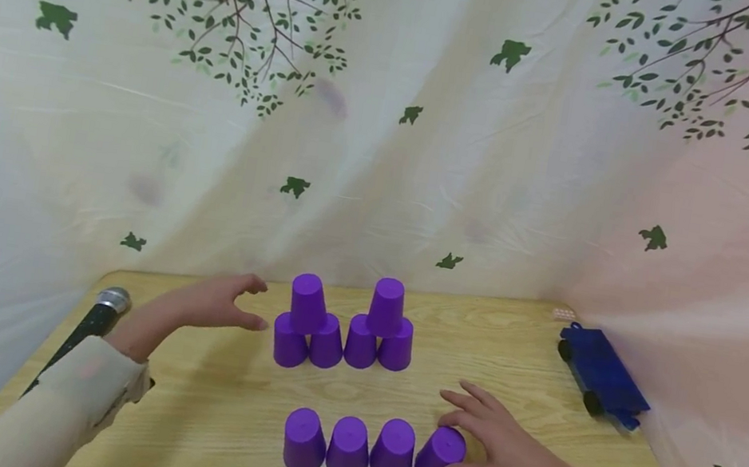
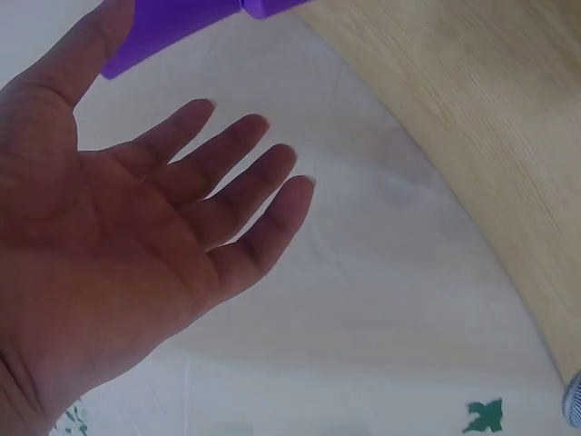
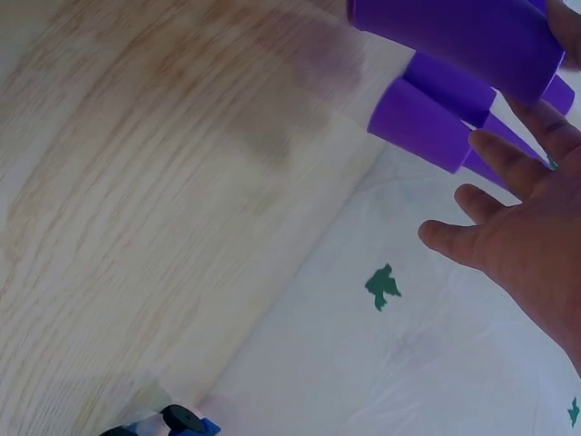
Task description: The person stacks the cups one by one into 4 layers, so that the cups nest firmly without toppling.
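Ten purple cups stand upside down on the wooden table (image 1: 545,356) in the head view: four in a front row, six behind in two small pyramids. The right hand (image 1: 502,446), fingers spread, touches the rightmost front cup (image 1: 438,459). The left hand (image 1: 215,302) hovers open beside the left pyramid (image 1: 306,324).

From the left wrist, the palm lies open, fingers straight.

From the right wrist, spread fingers touch a cup.

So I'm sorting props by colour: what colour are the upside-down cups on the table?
Purple, all of the cups; the head view shows it best.
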The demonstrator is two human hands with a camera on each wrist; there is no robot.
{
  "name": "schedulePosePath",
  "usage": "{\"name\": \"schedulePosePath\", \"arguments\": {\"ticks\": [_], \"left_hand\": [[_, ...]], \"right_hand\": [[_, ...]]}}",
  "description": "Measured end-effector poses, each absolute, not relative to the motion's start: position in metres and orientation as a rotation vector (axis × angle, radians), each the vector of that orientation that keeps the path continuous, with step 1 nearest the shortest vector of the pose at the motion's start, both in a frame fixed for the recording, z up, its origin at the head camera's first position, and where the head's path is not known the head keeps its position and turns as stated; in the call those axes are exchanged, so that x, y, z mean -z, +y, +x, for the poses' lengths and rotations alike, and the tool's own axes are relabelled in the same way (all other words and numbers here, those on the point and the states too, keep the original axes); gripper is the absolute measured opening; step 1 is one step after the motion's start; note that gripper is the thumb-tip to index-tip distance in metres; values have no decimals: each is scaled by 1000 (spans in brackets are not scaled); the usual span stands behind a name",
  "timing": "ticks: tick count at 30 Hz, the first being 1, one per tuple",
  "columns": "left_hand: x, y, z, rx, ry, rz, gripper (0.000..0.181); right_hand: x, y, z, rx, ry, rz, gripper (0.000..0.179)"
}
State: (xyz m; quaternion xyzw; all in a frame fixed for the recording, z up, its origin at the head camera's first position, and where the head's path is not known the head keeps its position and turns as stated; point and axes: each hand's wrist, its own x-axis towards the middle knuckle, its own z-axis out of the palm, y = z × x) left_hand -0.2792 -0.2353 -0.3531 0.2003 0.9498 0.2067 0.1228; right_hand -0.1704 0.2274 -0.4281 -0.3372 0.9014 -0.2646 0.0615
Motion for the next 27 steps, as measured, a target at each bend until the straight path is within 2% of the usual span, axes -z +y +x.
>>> {"name": "schedulePosePath", "arguments": {"ticks": [8, 14, 27], "left_hand": [[353, -254, -249, -542, 2679, 541, 63], [368, -250, -234, -599, 2603, 573, 57], [402, -223, -195, -723, 2481, 639, 58]], "right_hand": [[411, 233, -176, 832, 2821, -1040, 36], [386, 234, -184, 822, 2893, -1054, 37], [333, 219, -202, 802, 2864, -1038, 41]]}}
